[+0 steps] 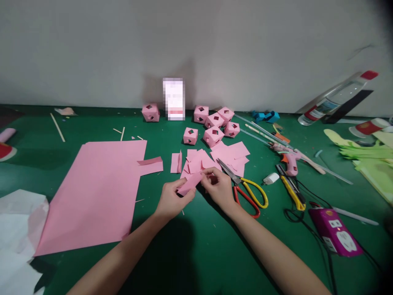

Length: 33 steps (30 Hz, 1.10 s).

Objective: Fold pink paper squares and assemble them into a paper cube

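A small strip of pink paper [190, 183] is held between my two hands over the green table. My left hand [175, 197] is closed round its left part, thumb on the front. The fingers of my right hand [218, 187] pinch its right end. Just beyond lie several cut pink paper pieces [236, 152] in a loose pile, and two folded pieces, one upright piece [176, 163] and one longer piece [153, 166], lie to the left. Scissors [236, 179] with one red and one yellow handle rest beside my right hand, blades on the paper.
Large pink sheets [101, 192] lie at left. Several pink paper boxes with cut holes [214, 136] stand near the wall beside a blurred upright screen [174, 98]. To the right are a glue gun [290, 159], a yellow cutter [291, 190], a purple box with cables [334, 231] and a bottle [334, 100].
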Motion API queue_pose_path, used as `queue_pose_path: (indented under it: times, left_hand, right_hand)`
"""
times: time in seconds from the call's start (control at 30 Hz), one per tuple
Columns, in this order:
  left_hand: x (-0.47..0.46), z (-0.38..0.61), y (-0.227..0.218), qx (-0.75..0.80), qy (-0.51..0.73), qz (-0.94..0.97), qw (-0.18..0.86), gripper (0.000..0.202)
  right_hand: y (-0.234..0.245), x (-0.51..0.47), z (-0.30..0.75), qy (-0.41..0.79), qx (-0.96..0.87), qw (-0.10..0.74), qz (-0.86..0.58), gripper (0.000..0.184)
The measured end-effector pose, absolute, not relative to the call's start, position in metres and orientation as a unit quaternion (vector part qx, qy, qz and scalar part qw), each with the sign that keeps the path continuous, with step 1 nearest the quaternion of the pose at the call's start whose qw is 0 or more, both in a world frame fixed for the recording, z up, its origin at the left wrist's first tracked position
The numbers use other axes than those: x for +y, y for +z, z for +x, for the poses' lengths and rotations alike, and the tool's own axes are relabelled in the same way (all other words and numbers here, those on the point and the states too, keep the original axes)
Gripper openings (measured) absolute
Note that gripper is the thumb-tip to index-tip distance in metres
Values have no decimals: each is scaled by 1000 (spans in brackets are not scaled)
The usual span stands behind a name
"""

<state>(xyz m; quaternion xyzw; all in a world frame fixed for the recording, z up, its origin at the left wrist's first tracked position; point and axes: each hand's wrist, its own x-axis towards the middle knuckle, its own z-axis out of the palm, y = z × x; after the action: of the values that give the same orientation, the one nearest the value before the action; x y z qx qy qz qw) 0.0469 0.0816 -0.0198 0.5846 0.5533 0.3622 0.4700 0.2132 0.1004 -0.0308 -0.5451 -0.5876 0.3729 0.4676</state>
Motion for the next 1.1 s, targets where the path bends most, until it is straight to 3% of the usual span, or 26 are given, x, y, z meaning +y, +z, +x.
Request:
queue_pose_path:
  times: [0.23, 0.4, 0.6, 0.97, 1.1]
  left_hand:
    - [84, 45, -22, 543, 379, 562, 496, 16]
    - [84, 44, -23, 534, 385, 574, 488, 17]
    - [83, 45, -21, 556, 399, 568, 457, 15]
    - [83, 47, -16, 574, 391, 556, 457, 13]
    - [85, 46, -17, 557, 402, 513, 515, 15]
  right_hand:
    - [-30, 99, 218, 468, -584, 465, -473, 20]
    - [-28, 95, 216, 393, -660, 418, -485, 14]
    - [-25, 94, 214, 344, -692, 422, -474, 8]
    - [-22, 92, 212, 353, -663, 452, -482, 11]
    - [-21, 92, 214, 372, -630, 477, -487, 14]
